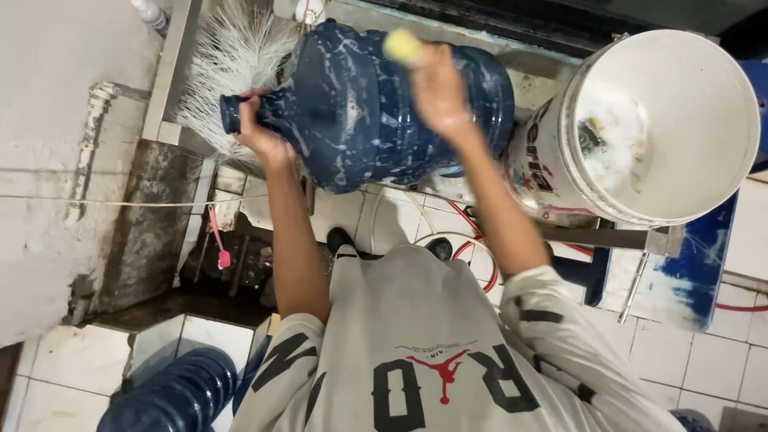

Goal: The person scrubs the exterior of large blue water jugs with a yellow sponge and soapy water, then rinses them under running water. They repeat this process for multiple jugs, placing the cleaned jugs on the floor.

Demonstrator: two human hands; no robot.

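White bristle brush (232, 56) up and left of the left hand. Left hand (260, 132) wrapped tight round the neck of the blue water jug (360, 112). Jug lies on its side, soapy, long axis running left to right, neck toward the left hand, body between both hands. Right hand (436, 92) on the jug's upper flank, fingers pressing a yellow sponge (402, 46) to it. White bucket (664, 120) with suds just right of the right hand. Second blue jug (176, 396) on the tiled floor, below the left arm.

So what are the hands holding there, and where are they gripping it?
The left hand grips the soapy dark blue plastic water jug by its neck; the right hand presses a yellow sponge against its side.
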